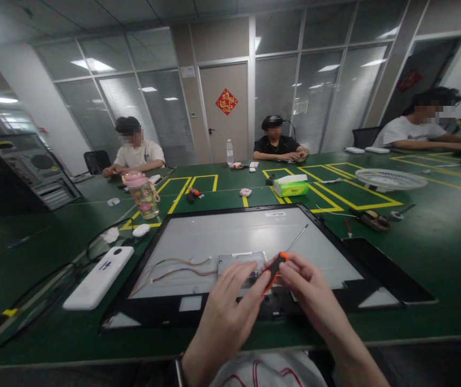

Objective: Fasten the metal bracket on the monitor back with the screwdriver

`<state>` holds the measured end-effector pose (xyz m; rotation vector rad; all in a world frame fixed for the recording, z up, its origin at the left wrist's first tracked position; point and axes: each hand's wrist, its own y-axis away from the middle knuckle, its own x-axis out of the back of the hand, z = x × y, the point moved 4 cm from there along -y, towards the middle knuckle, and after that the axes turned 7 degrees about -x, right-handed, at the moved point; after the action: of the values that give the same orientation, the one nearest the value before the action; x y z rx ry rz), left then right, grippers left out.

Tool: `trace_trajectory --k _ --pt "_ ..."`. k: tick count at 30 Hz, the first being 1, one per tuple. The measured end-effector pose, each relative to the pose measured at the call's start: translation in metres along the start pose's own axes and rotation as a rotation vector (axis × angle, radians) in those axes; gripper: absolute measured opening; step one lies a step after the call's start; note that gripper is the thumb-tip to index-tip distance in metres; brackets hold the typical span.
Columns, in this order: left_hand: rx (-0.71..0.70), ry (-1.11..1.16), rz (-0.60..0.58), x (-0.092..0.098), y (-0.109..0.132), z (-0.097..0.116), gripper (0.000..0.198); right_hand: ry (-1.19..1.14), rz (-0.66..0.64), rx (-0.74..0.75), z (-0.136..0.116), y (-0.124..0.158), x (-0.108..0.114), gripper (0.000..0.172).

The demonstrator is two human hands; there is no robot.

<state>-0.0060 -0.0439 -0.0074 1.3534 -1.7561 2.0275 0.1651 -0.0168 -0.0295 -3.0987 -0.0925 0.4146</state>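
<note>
A flat panel (182, 236) with a black frame lies on the green table, its pale back facing up. Near its front edge is a metal plate (230, 260) with thin cables (174, 273) running left from it. Over that plate, my right hand (305, 277) has its fingers closed around an orange and black screwdriver (275, 269), whose shaft points up and to the right. My left hand (234, 301) is also at the handle, thumb and fingers bent around its lower end. Fingers partly cover the plate.
A white power bank (99, 278) and black cables lie left of the panel, with a pink-lidded bottle (144, 196) behind. A black phone-like slab (387, 269) is at the right. Farther back are a green tissue pack (292, 186), a white round grille (391, 179) and several seated people.
</note>
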Motion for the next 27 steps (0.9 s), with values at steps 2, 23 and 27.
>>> trace_trajectory --k 2,23,27 --pt "-0.057 0.09 0.02 0.004 -0.004 -0.001 0.045 -0.164 -0.054 -0.028 0.008 0.003 -0.022 0.031" --pt "0.574 0.921 0.408 -0.011 -0.058 -0.091 0.041 1.15 -0.587 0.164 -0.002 -0.08 0.021 0.073" --pt "0.447 0.703 0.329 -0.019 -0.049 -0.079 0.041 1.102 -0.575 0.177 0.004 -0.075 0.022 0.074"
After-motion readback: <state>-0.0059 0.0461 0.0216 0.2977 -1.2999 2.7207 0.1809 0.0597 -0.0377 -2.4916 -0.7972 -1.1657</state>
